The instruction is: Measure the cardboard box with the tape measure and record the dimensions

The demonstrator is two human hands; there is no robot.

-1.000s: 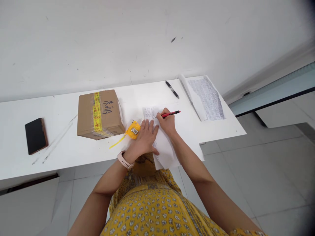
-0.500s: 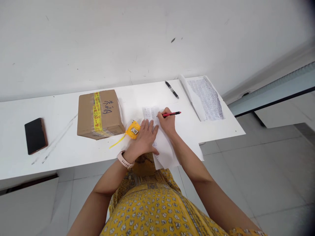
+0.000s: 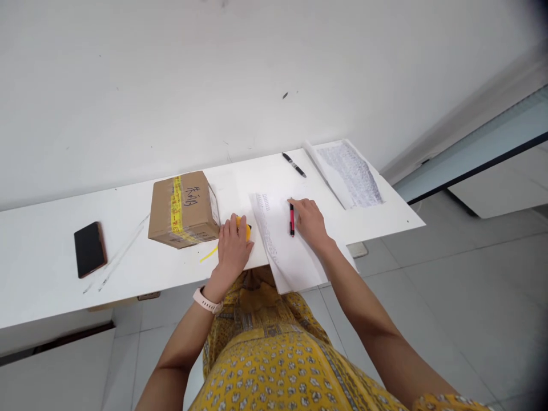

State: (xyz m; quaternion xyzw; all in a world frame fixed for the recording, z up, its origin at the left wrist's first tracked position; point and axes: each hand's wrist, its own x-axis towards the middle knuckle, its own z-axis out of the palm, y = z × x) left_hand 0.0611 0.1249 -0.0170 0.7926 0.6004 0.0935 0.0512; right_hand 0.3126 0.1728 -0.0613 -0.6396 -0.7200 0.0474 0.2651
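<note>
My left hand (image 3: 233, 244) curls over a yellow tape measure (image 3: 243, 228), fingers closed around it. A short strip of yellow blade (image 3: 208, 254) sticks out to its left. My right hand (image 3: 310, 223) is above the white paper sheets (image 3: 295, 262), its fingertips pinched at the far end of a red and black pen (image 3: 291, 221). The pen's other end points toward me. Rows of handwriting run down the left side of the top sheet, and the sheets' near edge hangs past the table edge.
A taped cardboard box (image 3: 184, 208) with handwriting stands left of the tape measure. Farther left lies a black phone (image 3: 89, 249). A black pen (image 3: 294, 165) and a densely written sheet (image 3: 351, 174) lie toward the wall on the white table (image 3: 128, 268).
My left hand has moved off the paper onto the tape measure. My right hand has shifted right, and the red pen has swung round to point toward me. The view has shifted slightly.
</note>
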